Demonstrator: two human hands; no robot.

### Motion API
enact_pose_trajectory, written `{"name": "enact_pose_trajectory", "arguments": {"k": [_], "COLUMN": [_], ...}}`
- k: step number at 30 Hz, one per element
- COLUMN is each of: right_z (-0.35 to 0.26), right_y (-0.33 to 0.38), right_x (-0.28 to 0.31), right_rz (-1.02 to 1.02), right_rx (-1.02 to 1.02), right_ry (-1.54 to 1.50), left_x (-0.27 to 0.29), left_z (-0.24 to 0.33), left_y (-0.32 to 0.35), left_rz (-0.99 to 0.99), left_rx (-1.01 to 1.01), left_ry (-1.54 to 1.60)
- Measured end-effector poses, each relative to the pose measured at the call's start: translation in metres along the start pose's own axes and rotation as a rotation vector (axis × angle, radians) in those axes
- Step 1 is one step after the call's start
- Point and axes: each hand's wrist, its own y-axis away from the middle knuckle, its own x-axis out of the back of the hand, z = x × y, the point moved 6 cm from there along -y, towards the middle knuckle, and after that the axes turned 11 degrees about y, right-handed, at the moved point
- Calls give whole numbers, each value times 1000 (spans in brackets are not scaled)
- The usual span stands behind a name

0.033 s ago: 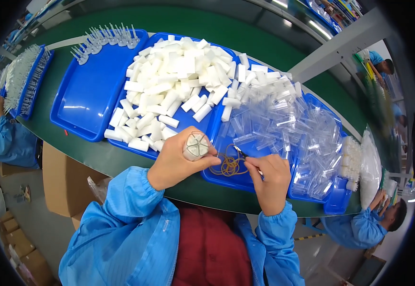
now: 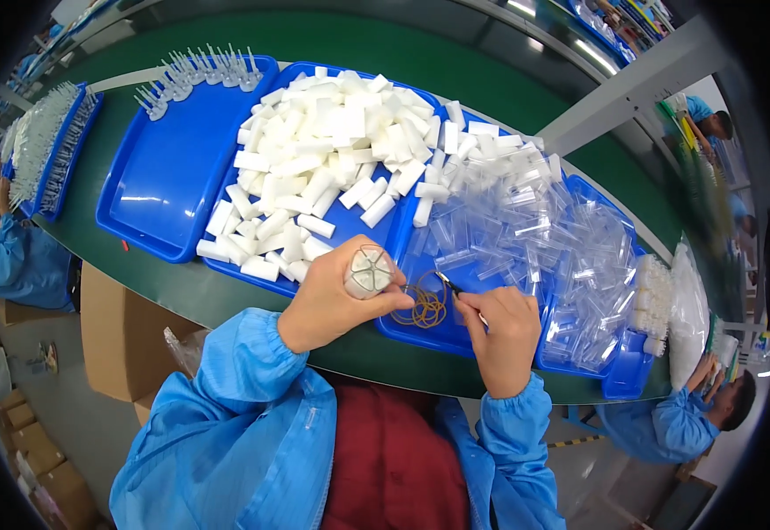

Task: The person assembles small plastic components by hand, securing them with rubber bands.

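1. Grey post (image 2: 619,99), far right, slanting over the table: it bears small dark marks (image 2: 660,95), too small to read. A tiny pale patch (image 2: 307,414) sits on the front of the wearer's blue jacket (image 2: 235,442); whether it is lettering, I cannot tell.
2. Dark green table (image 2: 235,296), carrying a row of blue trays. The left tray (image 2: 155,181) has clear stemmed pieces (image 2: 199,72) standing along its far end. The middle tray (image 2: 347,217) is heaped with white blocks (image 2: 314,115). The right tray (image 2: 451,339) holds more white blocks on its far side and a tangle of clear plastic pieces (image 2: 526,225).
3. Left hand (image 2: 336,296), near centre: fingers and thumb clamped around a white bundle (image 2: 369,272) — its round end, split into wedges, faces up.
4. Right hand (image 2: 500,327), just to the right: thumb and fingers pinched together on a slim dark tool (image 2: 453,287). Tan loops (image 2: 426,311) lie between the hands, over the right tray.
5. The room: cardboard boxes (image 2: 106,327) on grey floor (image 2: 45,384) to the left; blue-sleeved co-workers (image 2: 667,424) seated at both sides.
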Motion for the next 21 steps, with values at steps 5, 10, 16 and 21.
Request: {"name": "enact_pose_trajectory", "arguments": {"k": [5, 10, 16, 21], "right_z": [0, 2, -12, -10], "right_y": [1, -2, -8, 1], "right_x": [11, 2, 10, -5], "right_rz": [-35, -40, 7, -62], "right_rx": [-42, -61, -160, -264], "right_ry": [-116, -116, -518, -1891], "left_x": [-14, -21, -42, -49], "left_z": [8, 2, 6, -1], "left_y": [-5, -4, -5, -4], "left_rz": [-74, -108, -115, -127], "left_rx": [-157, -37, -120, -9], "left_ry": [-70, 93, 149, 245]}}
